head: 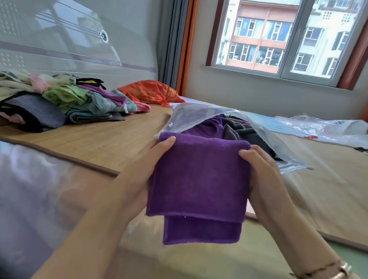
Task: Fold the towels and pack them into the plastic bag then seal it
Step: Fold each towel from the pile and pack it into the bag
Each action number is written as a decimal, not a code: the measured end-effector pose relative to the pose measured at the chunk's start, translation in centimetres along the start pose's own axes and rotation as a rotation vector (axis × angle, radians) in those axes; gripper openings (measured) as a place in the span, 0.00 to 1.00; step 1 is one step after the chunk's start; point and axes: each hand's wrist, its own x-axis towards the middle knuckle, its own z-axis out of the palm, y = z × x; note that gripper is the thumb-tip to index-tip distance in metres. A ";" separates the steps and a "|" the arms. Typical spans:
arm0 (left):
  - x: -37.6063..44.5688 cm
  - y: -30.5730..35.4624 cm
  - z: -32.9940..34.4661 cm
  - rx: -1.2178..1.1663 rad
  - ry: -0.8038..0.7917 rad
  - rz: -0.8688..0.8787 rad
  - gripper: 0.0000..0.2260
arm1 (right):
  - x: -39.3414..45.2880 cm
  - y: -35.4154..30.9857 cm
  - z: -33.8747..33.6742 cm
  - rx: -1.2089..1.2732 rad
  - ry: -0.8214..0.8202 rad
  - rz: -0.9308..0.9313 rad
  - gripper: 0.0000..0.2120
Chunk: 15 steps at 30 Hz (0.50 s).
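A folded purple towel (201, 179) hangs in the air in front of me, its lower layer sticking out below. My left hand (148, 165) grips its left edge, thumb on the top corner. My right hand (261, 171) grips the right edge the same way. Just behind the towel lies a clear plastic bag (207, 116) with its mouth open toward me. Inside the bag are a purple towel (206, 126) and a dark grey one (243, 130).
A heap of mixed cloths (60, 100) sits at the left by the headboard, an orange cloth (149, 92) behind it. More clear plastic bags (330, 131) lie at the right on the bamboo mat (97, 141). The mat's edge runs below my hands.
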 end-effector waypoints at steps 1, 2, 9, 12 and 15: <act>0.2 -0.2 0.4 -0.019 -0.001 -0.024 0.15 | -0.2 -0.1 -0.6 -0.014 0.009 0.028 0.07; 0.3 -0.5 0.6 -0.003 0.014 -0.035 0.15 | -0.3 -0.1 -1.1 -0.028 0.024 0.050 0.07; 1.0 -1.1 1.6 0.448 0.290 0.224 0.24 | -1.0 -0.1 -3.9 -0.160 -0.092 -0.045 0.30; 0.5 -0.7 2.0 0.562 0.074 0.327 0.26 | -0.8 0.0 -4.4 -0.389 -0.150 -0.075 0.32; 0.4 -0.7 2.2 0.810 -0.039 0.298 0.25 | -0.6 0.4 -4.2 -0.680 -0.116 -0.170 0.30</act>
